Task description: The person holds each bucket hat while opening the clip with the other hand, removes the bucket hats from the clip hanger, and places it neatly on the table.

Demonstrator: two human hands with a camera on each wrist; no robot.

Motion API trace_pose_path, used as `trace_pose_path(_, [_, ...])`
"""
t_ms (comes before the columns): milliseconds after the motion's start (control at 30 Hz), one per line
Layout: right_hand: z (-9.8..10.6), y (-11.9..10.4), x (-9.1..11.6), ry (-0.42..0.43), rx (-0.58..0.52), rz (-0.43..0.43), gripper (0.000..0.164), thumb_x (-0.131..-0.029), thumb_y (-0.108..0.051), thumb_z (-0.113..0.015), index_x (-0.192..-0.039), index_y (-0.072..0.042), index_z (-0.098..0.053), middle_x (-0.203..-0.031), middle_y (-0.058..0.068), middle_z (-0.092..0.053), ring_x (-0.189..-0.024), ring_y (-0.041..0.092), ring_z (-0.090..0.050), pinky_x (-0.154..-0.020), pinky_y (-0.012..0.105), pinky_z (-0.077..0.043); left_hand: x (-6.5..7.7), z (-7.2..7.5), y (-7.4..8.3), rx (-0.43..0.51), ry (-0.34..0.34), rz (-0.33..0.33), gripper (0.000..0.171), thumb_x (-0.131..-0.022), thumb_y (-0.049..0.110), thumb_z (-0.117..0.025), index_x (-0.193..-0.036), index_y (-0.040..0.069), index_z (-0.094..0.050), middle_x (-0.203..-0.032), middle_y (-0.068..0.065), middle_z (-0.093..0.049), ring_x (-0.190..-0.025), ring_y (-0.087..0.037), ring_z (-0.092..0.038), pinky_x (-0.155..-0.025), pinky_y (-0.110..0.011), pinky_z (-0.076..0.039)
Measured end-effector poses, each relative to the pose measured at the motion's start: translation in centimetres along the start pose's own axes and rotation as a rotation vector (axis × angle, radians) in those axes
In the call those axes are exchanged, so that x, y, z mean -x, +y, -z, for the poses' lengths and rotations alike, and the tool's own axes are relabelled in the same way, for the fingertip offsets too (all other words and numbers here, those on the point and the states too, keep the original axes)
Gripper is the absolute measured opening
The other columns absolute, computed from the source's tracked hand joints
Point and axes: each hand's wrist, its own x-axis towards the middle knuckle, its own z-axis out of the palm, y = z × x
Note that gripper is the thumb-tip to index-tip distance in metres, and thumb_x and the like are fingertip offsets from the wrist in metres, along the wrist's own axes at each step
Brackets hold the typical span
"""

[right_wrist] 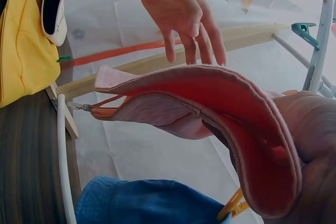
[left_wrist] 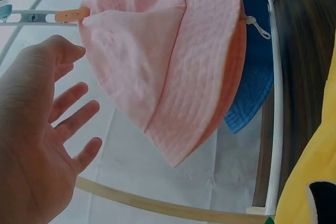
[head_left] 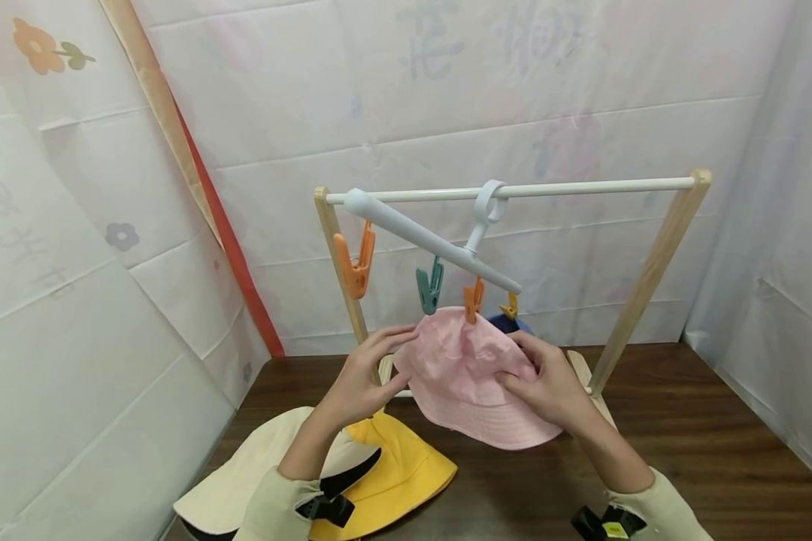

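Observation:
A pink bucket hat (head_left: 456, 379) hangs from a pale hanger (head_left: 426, 239), its crown caught in an orange clothespin (head_left: 473, 300). At the hat's right side my right hand (head_left: 551, 376) pinches the fabric, thumb in front; its fingertips are hidden in the right wrist view. My left hand (head_left: 372, 372) is at the hat's left edge with fingers spread and loosely bent. A small gap separates those fingers from the hat in the left wrist view. Behind the pink hat a blue hat (left_wrist: 254, 61) hangs from a yellow clothespin (head_left: 510, 306).
A green clothespin (head_left: 429, 285) and another orange clothespin (head_left: 356, 261) hang from the hanger, holding nothing. The hanger hooks over the white bar (head_left: 582, 189) of a wooden-legged rack. A cream hat (head_left: 243, 469) and a yellow hat (head_left: 406, 469) lie on the dark table at front left.

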Motion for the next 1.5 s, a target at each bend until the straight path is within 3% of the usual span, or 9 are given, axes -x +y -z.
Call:
trace_pose_path(167, [0.0, 0.1, 0.0, 0.003, 0.006, -0.008, 0.039, -0.092, 0.001, -0.087, -0.129, -0.001, -0.075, -0.113, 0.016, -0.08, -0.092, 0.001, -0.063, -0.085, 0.02, -0.056, -0.5, -0.2, 0.0, 0.007, 0.003, -0.006, 0.053, -0.099, 0.001, -0.08, -0.15, 0.0, -0.067, -0.156, -0.017, -0.068, -0.146, -0.039, -0.064, -0.113, -0.054, -0.062])
trace_pose_path(433, [-0.2, 0.4, 0.0, 0.018, -0.002, 0.015, 0.039, -0.09, 0.003, -0.087, -0.127, 0.001, -0.075, -0.111, 0.018, -0.081, -0.092, -0.001, -0.063, -0.084, 0.018, -0.055, -1.4, -0.4, 0.0, 0.06, 0.004, -0.02, 0.054, -0.1, 0.002, -0.078, -0.153, 0.001, -0.065, -0.157, -0.016, -0.068, -0.148, -0.038, -0.064, -0.116, -0.049, -0.061])
trace_pose_path(767, [-0.4, 0.5, 0.1, 0.043, 0.004, 0.025, 0.038, -0.089, 0.003, -0.088, -0.125, 0.001, -0.076, -0.109, 0.017, -0.081, -0.09, -0.002, -0.063, -0.083, 0.017, -0.055, -1.9, -0.8, 0.2, 0.09, -0.006, 0.022, 0.054, -0.101, 0.002, -0.078, -0.153, 0.002, -0.065, -0.159, -0.016, -0.067, -0.15, -0.037, -0.061, -0.122, -0.061, -0.055])
trace_pose_path(1000, [-0.7, 0.4, -0.1, 0.057, 0.03, 0.022, 0.036, -0.09, 0.0, -0.091, -0.123, -0.001, -0.077, -0.105, 0.015, -0.082, -0.085, -0.001, -0.06, -0.076, 0.02, -0.054, -1.8, -0.6, 0.3, 0.061, -0.008, -0.002, 0.055, -0.1, 0.0, -0.078, -0.153, 0.0, -0.065, -0.158, -0.018, -0.067, -0.148, -0.04, -0.063, -0.118, -0.062, -0.057])
trace_pose_path(1500, [-1.0, 0.4, 0.1, 0.077, 0.065, 0.048, 0.033, -0.09, 0.001, -0.089, -0.121, -0.003, -0.078, -0.102, 0.012, -0.082, -0.084, -0.001, -0.059, -0.074, 0.022, -0.053, -2.7, -1.1, 0.7, 0.088, -0.02, 0.043, 0.056, -0.101, 0.001, -0.079, -0.155, 0.001, -0.064, -0.158, -0.018, -0.065, -0.149, -0.04, -0.061, -0.12, -0.062, -0.056])
